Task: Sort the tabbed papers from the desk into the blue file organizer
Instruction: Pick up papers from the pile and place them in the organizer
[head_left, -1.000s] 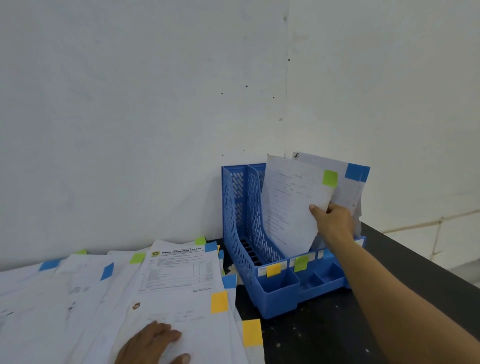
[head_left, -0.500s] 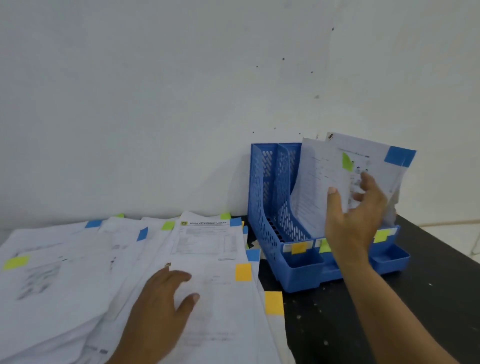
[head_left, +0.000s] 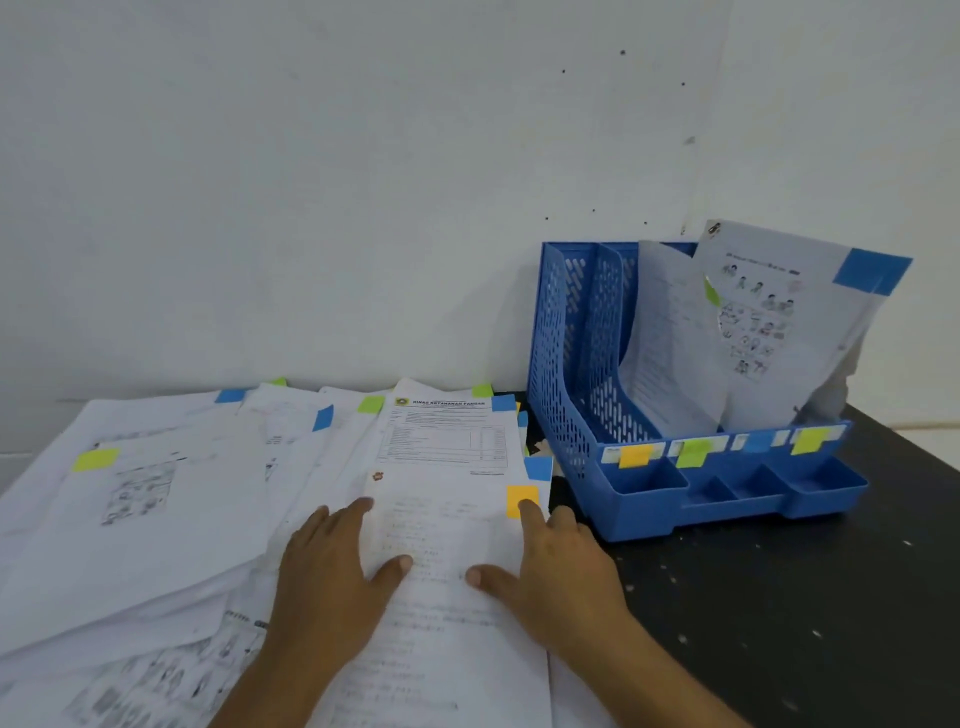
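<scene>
A blue file organizer (head_left: 566, 374) stands at the back right of the black desk (head_left: 779, 597), with yellow, green and blue labels along its front. A green-tabbed sheet (head_left: 670, 353) and a blue-tabbed sheet (head_left: 779, 322) lean in its right slots. A spread of tabbed papers (head_left: 156, 509) covers the desk's left side. The top sheet in front of me carries a yellow tab (head_left: 521, 500). My left hand (head_left: 332, 571) rests flat on its left edge. My right hand (head_left: 550, 566) lies flat on its right edge, with the forefinger touching the yellow tab.
White walls meet in a corner behind the organizer. Bare black desk lies right of the papers and in front of the organizer. The organizer's two left slots hold no sheets. Small trays run along its front.
My right hand let go of the green-tabbed sheet in the organizer and came down to the yellow-tabbed sheet. My left hand slid forward on that sheet. My view shifted left.
</scene>
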